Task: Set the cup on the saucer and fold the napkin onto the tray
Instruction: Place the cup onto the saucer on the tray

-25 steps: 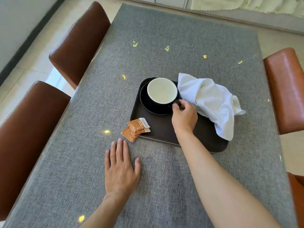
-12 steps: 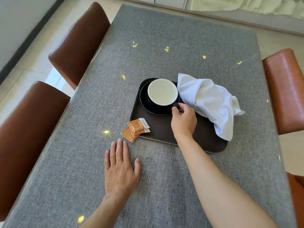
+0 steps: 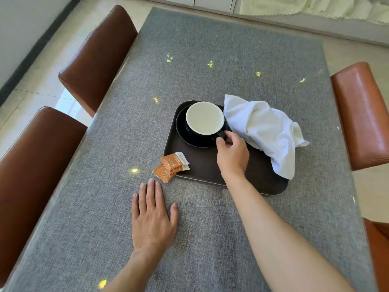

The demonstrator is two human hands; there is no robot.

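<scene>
Cup [image 3: 204,121], round, glossy black, on saucer [image 3: 185,133]

Grey-clothed table [image 3: 210,60], dark tray [image 3: 202,167], orange sachets [image 3: 171,166], flat left hand [image 3: 152,220]

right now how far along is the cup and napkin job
Done: the cup sits on the saucer on the tray. In hand: the right hand pinches the cup's handle; the left hand rests flat on the table. Left: the napkin lies crumpled, unfolded, over the tray's edge.
</scene>
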